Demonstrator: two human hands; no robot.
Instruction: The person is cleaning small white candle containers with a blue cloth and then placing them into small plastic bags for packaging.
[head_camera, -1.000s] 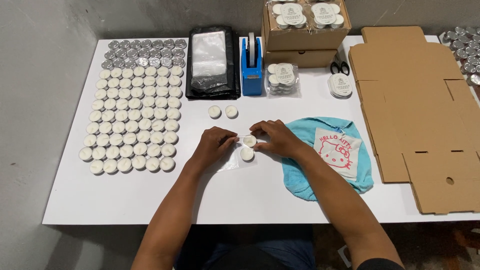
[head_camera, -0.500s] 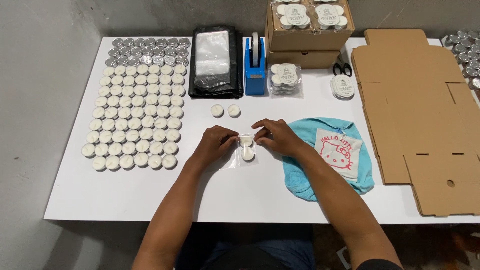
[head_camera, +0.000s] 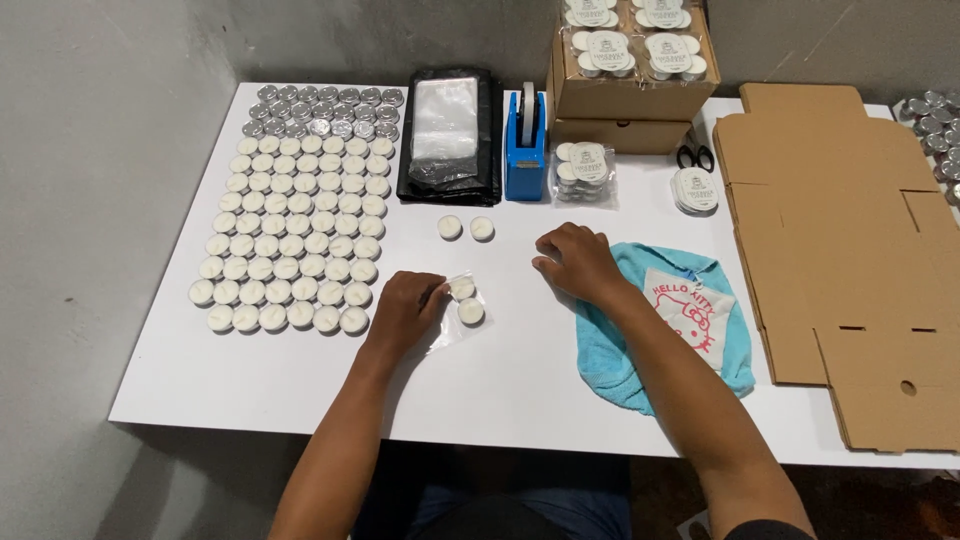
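Your left hand (head_camera: 404, 312) rests flat on the white table (head_camera: 520, 390), its fingertips pinching the near edge of a small clear bag (head_camera: 455, 312); two white candles (head_camera: 465, 301) sit inside that bag, just past your fingertips; your right hand (head_camera: 578, 262) is loosely curled and holds nothing, up and to the right of the bag, its wrist over the blue cloth (head_camera: 620, 370); two loose candles (head_camera: 465, 228) wait just beyond both hands, between them and the blue tape holder (head_camera: 524, 150). The bag looks thin, soft and slippery, so it will likely slide and crumple; hold it by its open edge, not the middle; the candles look light and small, but their wax can dent, so pick each one up gently by its round sides.
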